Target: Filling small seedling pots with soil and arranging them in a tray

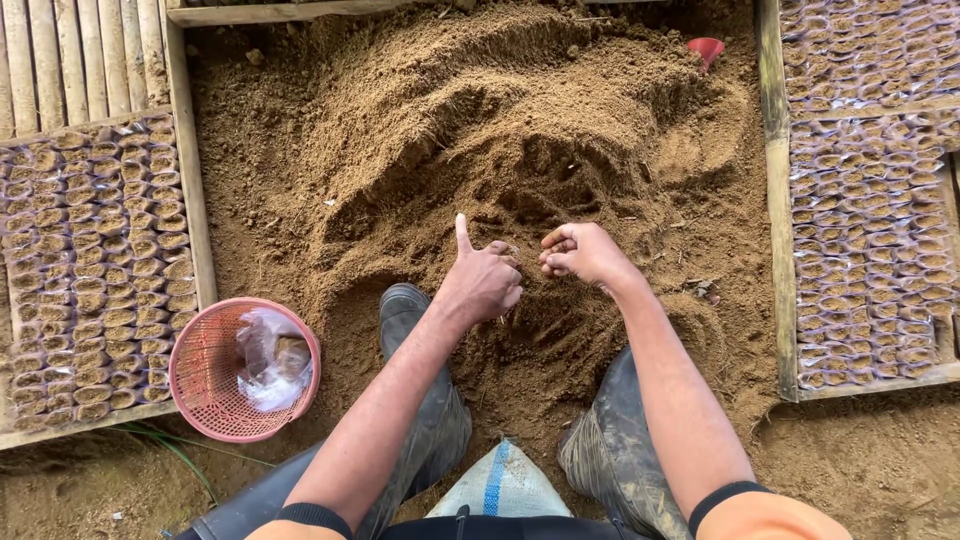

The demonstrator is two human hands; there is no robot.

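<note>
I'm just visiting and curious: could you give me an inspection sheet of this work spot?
Surface: big soil heap between wooden frames.
Job's things: small soil-filled seedling bags packed in rows, left tray and right tray.
Clutter: pink basket holding clear plastic bags; red scoop half buried; white sack between the rubber boots.
Grippers: left hand fisted, thumb up; right hand pinching, contents hidden.
Cables: nothing seen.
Surroundings: bamboo slats, bare ground.

Loose, matt brown soil (480, 130), a pink plastic mesh basket (200, 370), dull muddy rubber boots (620, 450), rough wooden planks (772, 200).
</note>
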